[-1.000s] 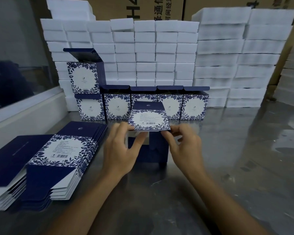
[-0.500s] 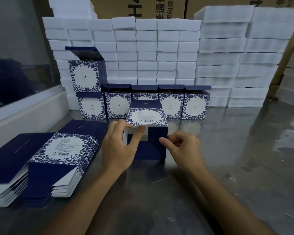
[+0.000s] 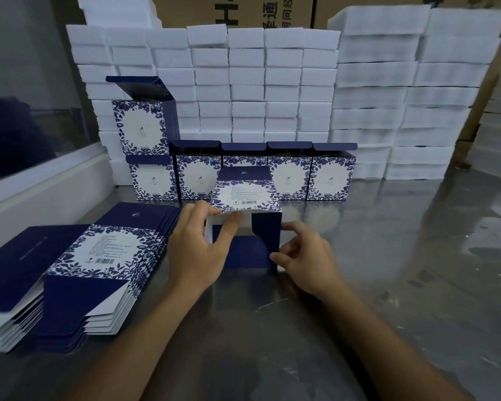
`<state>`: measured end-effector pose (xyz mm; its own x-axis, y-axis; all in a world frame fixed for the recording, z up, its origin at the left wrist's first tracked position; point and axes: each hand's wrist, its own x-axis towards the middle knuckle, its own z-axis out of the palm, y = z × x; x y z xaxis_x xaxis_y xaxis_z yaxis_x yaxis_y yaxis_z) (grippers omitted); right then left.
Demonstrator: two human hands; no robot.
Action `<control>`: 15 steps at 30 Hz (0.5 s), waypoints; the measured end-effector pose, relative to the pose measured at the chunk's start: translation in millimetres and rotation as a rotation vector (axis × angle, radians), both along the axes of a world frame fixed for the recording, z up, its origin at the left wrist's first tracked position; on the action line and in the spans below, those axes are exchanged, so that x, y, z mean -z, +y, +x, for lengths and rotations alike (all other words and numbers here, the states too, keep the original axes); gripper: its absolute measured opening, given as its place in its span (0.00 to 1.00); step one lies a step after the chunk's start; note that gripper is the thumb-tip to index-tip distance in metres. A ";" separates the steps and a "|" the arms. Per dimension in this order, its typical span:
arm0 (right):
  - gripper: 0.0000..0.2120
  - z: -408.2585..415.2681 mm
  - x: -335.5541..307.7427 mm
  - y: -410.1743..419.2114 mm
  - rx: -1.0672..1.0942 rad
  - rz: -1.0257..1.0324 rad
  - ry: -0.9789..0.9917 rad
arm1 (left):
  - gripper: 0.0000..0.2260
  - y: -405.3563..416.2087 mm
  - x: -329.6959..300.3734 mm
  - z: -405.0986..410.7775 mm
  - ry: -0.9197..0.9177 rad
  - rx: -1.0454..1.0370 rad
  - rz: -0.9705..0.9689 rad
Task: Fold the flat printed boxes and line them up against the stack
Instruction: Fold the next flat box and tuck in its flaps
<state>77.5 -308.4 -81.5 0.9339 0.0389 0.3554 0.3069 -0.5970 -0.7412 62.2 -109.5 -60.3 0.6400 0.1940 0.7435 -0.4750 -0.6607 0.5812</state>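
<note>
Table: shiny grey metal table [image 3: 388, 285], with hands and boxes on it.
Flat boxes: a pile of flat boxes [image 3: 78, 267] lies at the near left, blue with white leaf print, not folded yet.
Left hand: the left hand [image 3: 197, 250] holds the box on its left side. The thumb curls into the open end, and the fingers are on the far side.
Right hand: the right hand [image 3: 304, 256] pinches the lower right corner of the same box with curled fingers.
Box: the box [image 3: 245, 227] lies on its side in the middle of the table, in front of the row. Its open end faces the person. The barcode side is on top.
What is in it: nothing that I can see, just the white inside.
Flaps: a blue flap on the right side is partly folded in, and a wide blue flap lies low in front.
How to do it well: I think the small side flaps should go in first. Then push the big flap flat and tuck it in. Keep the corners square and press softly so the card does not bend.
Row: five folded boxes [image 3: 289, 178] stand side by side, lids open. One more box sits on top at the left end. I cannot see into them.
Stack: a white stack [image 3: 272, 88] of blocks stands behind the row, touching it.
Far back: brown cartons [image 3: 232, 13] stand behind the stack.
</note>
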 end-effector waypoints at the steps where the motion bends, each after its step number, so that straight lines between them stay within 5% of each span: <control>1: 0.29 -1.4 0.0 -0.3 -0.019 -0.009 -0.012 | 0.22 -0.4 0.3 -0.1 0.000 0.000 0.007; 6: 0.45 -6.6 -1.5 2.2 -0.087 -0.076 -0.104 | 0.22 -0.9 0.8 0.2 -0.009 -0.004 0.001; 13: 0.10 -13.0 -14.9 14.8 0.025 0.245 -0.301 | 0.22 -3.4 5.8 -0.8 -0.015 0.228 -0.014; 15: 0.10 -12.7 -20.0 13.3 0.074 0.314 -0.333 | 0.21 -4.0 8.0 -0.5 -0.007 0.358 -0.050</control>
